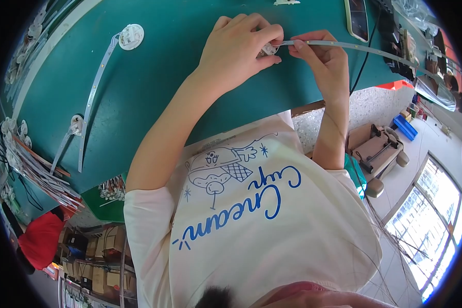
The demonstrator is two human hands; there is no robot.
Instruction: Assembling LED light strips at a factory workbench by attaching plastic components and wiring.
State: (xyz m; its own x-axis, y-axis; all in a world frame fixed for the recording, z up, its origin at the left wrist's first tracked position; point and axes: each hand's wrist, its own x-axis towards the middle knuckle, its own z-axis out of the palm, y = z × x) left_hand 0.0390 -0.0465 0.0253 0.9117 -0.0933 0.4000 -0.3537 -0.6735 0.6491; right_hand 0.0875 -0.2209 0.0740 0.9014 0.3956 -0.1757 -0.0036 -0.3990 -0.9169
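Both my hands are over a green tabletop, close together near its far side. My left hand is closed on a small round white module, mostly covered by the fingers. My right hand pinches a thin white LED strip near the end that meets the module. Whether the two are joined is hidden by my fingers. From my right hand the strip arches away to the right. Left of my hands lies a similar LED strip with a white disc wired to its far end.
Another white disc with a short strip lies nearer on the left. Bundled strips crowd the table's left edge, by a green bin of small parts. A phone lies beyond my right hand, beside a black cable.
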